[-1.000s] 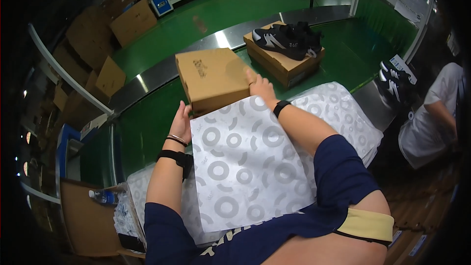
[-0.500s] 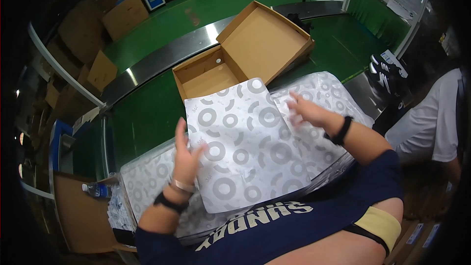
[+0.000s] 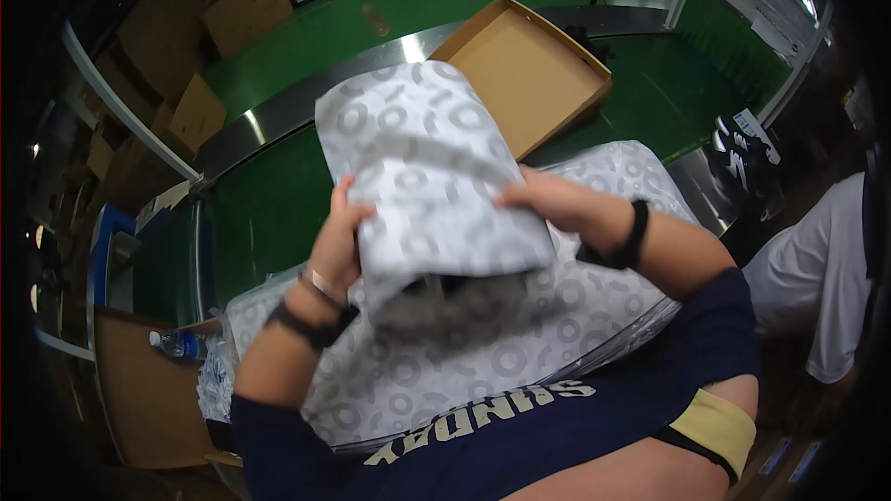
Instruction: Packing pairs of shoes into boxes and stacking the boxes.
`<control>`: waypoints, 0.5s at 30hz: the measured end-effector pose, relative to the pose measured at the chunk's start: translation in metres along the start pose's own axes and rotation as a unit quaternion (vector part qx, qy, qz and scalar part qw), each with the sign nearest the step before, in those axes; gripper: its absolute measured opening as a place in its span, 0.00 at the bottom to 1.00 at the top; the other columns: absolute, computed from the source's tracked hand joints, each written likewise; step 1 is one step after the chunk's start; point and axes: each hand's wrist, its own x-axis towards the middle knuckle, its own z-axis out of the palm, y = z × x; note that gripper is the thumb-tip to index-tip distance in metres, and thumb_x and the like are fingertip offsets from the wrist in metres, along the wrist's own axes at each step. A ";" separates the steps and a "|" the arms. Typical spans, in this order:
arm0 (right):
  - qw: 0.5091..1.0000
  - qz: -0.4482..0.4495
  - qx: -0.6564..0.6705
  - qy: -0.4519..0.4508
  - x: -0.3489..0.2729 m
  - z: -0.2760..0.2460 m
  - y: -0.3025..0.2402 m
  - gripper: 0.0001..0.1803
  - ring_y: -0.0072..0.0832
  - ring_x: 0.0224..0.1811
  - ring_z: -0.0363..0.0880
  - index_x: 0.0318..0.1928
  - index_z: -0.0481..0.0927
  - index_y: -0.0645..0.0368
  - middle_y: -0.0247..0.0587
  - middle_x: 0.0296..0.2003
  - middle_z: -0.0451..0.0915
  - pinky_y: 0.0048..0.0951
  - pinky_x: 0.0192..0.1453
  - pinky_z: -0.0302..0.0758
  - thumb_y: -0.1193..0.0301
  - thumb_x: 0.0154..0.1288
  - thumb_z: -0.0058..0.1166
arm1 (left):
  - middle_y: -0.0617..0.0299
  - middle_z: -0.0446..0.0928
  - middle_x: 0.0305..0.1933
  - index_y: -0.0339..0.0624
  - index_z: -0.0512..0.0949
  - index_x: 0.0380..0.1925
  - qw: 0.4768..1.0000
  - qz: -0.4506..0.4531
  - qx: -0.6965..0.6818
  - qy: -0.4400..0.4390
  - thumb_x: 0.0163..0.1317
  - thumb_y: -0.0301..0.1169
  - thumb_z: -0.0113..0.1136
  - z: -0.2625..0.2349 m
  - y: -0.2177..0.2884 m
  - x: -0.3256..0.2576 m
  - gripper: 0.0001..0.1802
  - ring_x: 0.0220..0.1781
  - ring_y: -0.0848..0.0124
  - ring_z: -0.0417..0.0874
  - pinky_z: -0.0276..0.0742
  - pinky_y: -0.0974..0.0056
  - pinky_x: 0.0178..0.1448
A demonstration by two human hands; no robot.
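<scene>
A white sheet of wrapping paper (image 3: 418,167) printed with grey rings and arcs is lifted in front of me, bowed and blurred by motion. My left hand (image 3: 338,243) grips its left edge, thumb on top. My right hand (image 3: 562,203) pinches its right edge the same way. The paper's far end hangs over the brown cardboard box and hides the box's body; the raised lid (image 3: 524,74) still shows behind it. Below my hands lies a plastic-wrapped stack of the same patterned paper (image 3: 566,325), shaded by the lifted sheet.
Beyond the stack runs a green conveyor belt (image 3: 260,209) with a metal edge. A black-and-white shoe (image 3: 738,156) is at the right, near another person's white sleeve (image 3: 826,264). At the left, a plastic bottle (image 3: 181,345) lies beside crumpled white scraps (image 3: 215,380).
Both hands, open and apart from the paper before, have closed on its sides. The top sheet has risen off the stack and moved forward over the box.
</scene>
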 end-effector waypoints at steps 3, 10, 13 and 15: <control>0.993 0.086 0.023 0.078 0.073 -0.020 -0.035 0.21 0.32 0.38 0.78 0.48 0.70 0.67 0.46 0.41 0.77 0.30 0.45 0.74 0.64 0.58 0.48 | 0.47 0.72 0.44 0.29 0.64 0.47 0.993 -0.078 -0.087 0.003 0.50 0.32 0.45 -0.031 0.013 0.086 0.24 0.44 0.57 0.76 0.72 0.57 0.51; 0.837 -0.086 -0.519 0.150 0.165 -0.017 0.033 0.28 0.48 0.47 0.72 0.56 0.61 0.68 0.62 0.44 0.73 0.35 0.52 0.68 0.70 0.55 0.47 | 0.51 0.73 0.34 0.34 0.67 0.45 0.945 -0.098 0.178 0.256 0.49 0.25 0.49 -0.124 -0.061 0.186 0.19 0.34 0.60 0.75 0.74 0.57 0.39; 0.865 -0.098 -0.490 0.051 0.125 0.016 0.033 0.33 0.47 0.51 0.69 0.60 0.56 0.67 0.62 0.48 0.70 0.34 0.54 0.66 0.69 0.55 0.49 | 0.60 0.67 0.25 0.35 0.56 0.59 0.924 -0.078 0.309 0.210 0.53 0.26 0.52 -0.092 -0.058 0.124 0.32 0.23 0.71 0.69 0.72 0.65 0.30; 0.833 -0.159 -0.527 0.050 0.097 0.007 0.034 0.33 0.47 0.48 0.71 0.58 0.59 0.69 0.61 0.44 0.72 0.36 0.53 0.66 0.66 0.53 0.52 | 0.57 0.75 0.37 0.37 0.54 0.60 0.963 -0.067 0.254 0.060 0.56 0.29 0.51 -0.075 -0.010 0.067 0.31 0.33 0.70 0.78 0.74 0.70 0.38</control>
